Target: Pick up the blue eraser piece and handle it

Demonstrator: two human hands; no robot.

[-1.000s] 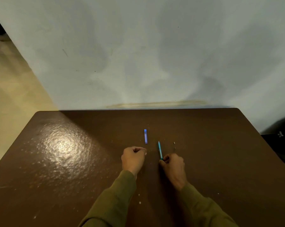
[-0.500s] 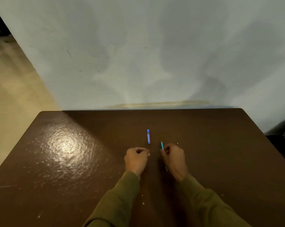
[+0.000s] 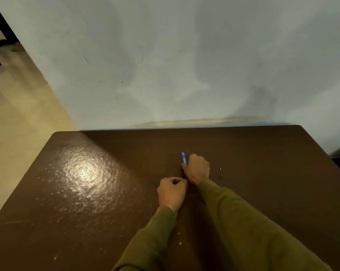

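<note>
A glossy dark-brown table (image 3: 83, 192) stands against a blotchy pale plaster wall (image 3: 165, 65). The left hand (image 3: 172, 191) rests as a fist, gripping nothing visible. The right hand (image 3: 197, 169), fingers curled, touches a small flat blue stick (image 3: 183, 157) lying mid-table.

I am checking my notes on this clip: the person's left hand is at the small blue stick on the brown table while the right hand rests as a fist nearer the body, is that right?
Not quite: the hands are swapped. In the head view the right hand is at the small blue stick on the brown table, and the left hand rests as a fist nearer the body.
</note>
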